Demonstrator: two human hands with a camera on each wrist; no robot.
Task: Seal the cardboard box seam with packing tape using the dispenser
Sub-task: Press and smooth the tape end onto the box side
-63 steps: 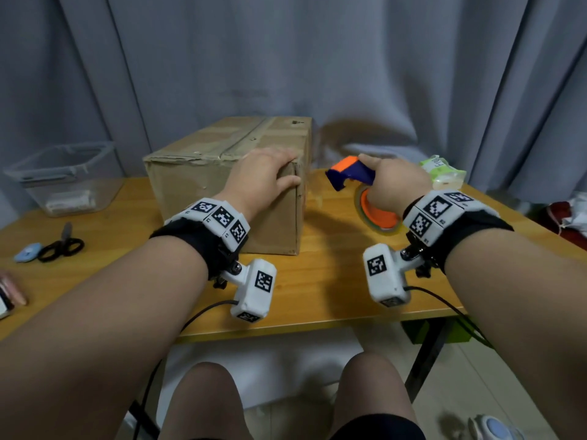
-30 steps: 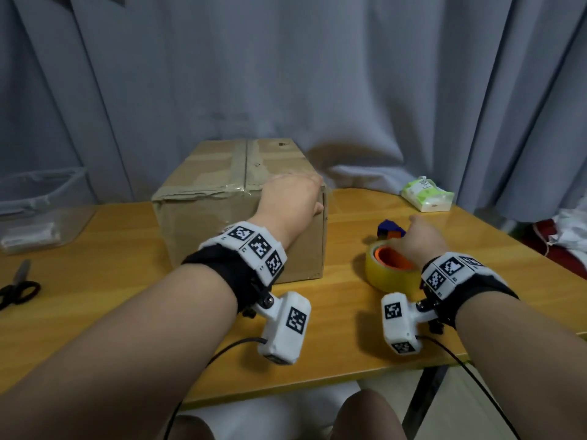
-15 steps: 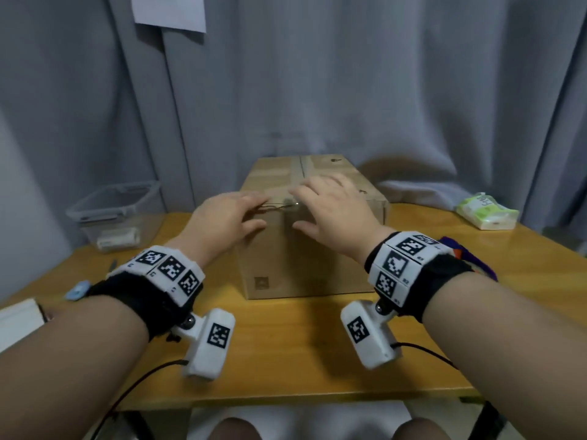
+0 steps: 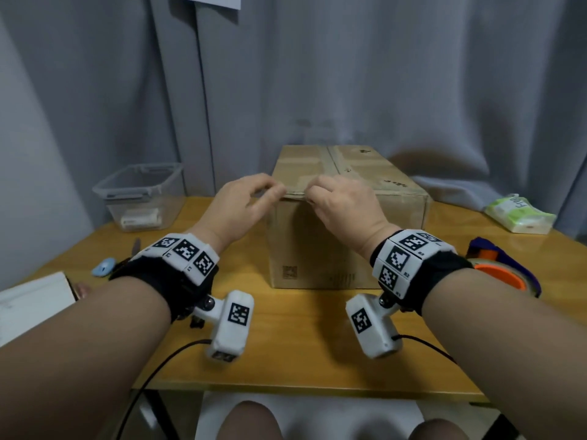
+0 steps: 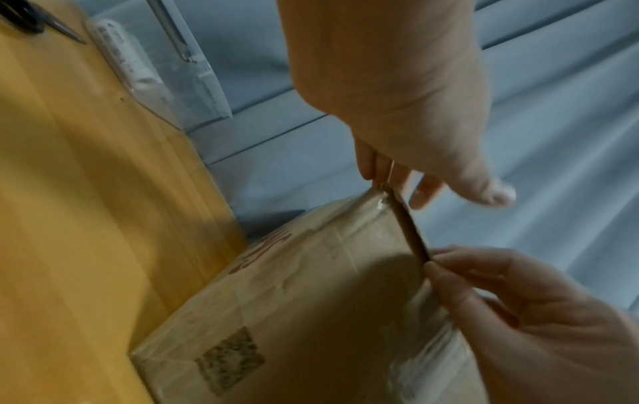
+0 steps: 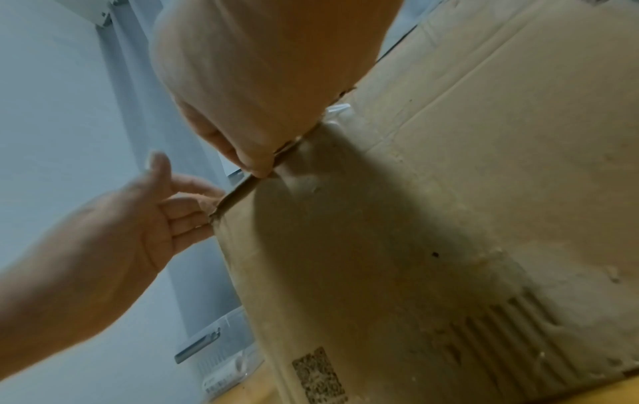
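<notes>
A brown cardboard box (image 4: 317,242) stands in the middle of the wooden table (image 4: 301,350), short end toward me, old clear tape over its top seam (image 4: 333,163). My right hand (image 4: 313,193) pinches the near top flap edge (image 5: 411,235) between thumb and forefinger; the right wrist view shows that pinch by the right hand (image 6: 259,169). My left hand (image 4: 276,195) has fairly straight fingers (image 6: 186,210) touching the box's near left top corner. The orange and blue tape dispenser (image 4: 505,271) lies on the table to the right, with no hand on it.
A clear plastic container (image 4: 139,195) stands at the back left. Scissors (image 4: 136,247) and a small blue object (image 4: 103,267) lie near it. A white sheet (image 4: 31,300) lies at the left edge, a tissue pack (image 4: 521,214) at the back right. Grey curtain hangs behind.
My right hand set the dispenser down on the right and came to the box. Both hands slid from the box top to its near top edge, where the right now pinches the flap.
</notes>
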